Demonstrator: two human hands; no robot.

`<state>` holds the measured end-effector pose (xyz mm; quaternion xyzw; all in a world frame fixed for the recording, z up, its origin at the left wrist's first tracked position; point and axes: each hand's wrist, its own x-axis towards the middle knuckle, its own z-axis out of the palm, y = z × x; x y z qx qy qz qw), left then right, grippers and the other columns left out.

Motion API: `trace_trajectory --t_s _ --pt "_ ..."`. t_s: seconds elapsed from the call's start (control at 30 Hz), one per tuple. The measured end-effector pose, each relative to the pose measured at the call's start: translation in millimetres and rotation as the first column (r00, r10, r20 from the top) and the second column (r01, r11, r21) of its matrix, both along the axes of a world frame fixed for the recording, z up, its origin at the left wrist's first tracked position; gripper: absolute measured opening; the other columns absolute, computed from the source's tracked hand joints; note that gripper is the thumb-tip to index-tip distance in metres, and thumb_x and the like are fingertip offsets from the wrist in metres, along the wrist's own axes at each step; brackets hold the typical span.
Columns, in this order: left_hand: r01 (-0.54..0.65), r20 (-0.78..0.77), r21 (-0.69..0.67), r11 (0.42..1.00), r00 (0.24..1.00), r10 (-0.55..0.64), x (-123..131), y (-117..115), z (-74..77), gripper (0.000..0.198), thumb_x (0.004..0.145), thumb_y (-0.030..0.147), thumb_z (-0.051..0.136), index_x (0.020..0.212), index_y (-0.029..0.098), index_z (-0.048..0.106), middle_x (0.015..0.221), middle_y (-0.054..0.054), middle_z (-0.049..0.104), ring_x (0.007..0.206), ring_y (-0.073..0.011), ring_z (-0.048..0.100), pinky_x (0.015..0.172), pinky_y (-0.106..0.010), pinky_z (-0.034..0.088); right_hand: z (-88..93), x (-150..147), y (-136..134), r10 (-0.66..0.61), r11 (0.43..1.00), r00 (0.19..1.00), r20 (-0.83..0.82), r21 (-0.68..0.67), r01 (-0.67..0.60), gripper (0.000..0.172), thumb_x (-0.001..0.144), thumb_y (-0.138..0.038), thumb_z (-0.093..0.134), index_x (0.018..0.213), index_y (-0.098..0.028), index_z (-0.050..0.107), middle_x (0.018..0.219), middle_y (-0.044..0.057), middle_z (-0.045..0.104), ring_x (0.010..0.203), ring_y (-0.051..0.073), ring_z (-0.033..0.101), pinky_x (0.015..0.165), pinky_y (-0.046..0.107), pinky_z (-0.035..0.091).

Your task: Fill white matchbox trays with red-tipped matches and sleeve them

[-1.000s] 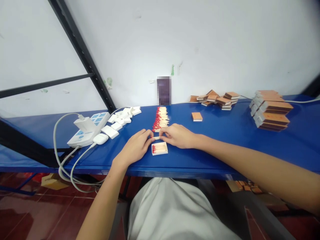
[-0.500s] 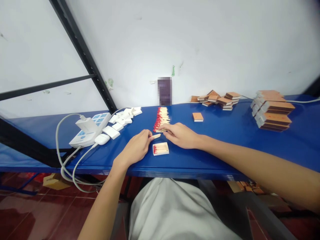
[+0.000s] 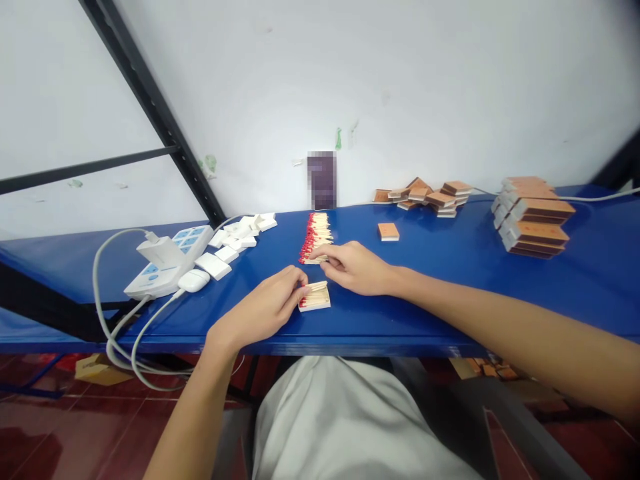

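Note:
A small white matchbox tray lies near the front edge of the blue table, with red-tipped matches in it. My left hand is closed at the tray's left side, pinching a few matches by their red-tip end just over it. Behind the tray runs a long row of red-headed matches, heads to the left. My right hand touches the near end of this row from the right, thumb and forefinger bent around the matches there. Whether its fingertips grip any is hard to make out.
White trays lie in a loose pile at left, beside a power strip with a charger and cables. One orange-brown matchbox lies right of the row. More matchboxes are heaped behind it, and a stack stands far right.
My left hand has brought its matches down and toward me, from beside the row to over the tray. My right hand stays at the row's near end. The view has shifted slightly.

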<state>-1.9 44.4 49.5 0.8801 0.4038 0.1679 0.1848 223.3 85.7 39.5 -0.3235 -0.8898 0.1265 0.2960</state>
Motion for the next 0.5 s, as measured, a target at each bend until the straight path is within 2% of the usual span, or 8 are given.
trace_trajectory --t_s 0.23,0.5 --pt "-0.002 -0.067 0.046 0.999 0.998 0.005 0.4 -5.0 2.6 0.021 0.104 0.033 0.036 0.094 0.022 0.051 0.093 -0.002 0.057 0.084 -0.0194 0.055 0.077 -0.032 0.042 1.3 0.5 -2.5 0.077 0.997 0.995 0.060 -0.019 -0.076 0.015 0.090 -0.018 0.048 0.087 -0.018 0.063 0.058 -0.005 0.048 0.054 0.011 0.041 0.059 0.023 0.028" --pt "-0.028 -0.135 0.091 0.995 0.990 0.040 3.3 -7.9 4.3 0.025 0.105 0.035 0.034 0.093 0.022 0.052 0.092 -0.002 0.062 0.081 -0.0204 0.057 0.076 -0.034 0.040 3.5 0.4 -6.8 0.116 0.992 0.980 0.165 -0.074 -0.105 0.019 0.089 -0.022 0.051 0.070 -0.019 0.054 0.059 -0.005 0.049 0.054 0.010 0.039 0.058 0.024 0.026"
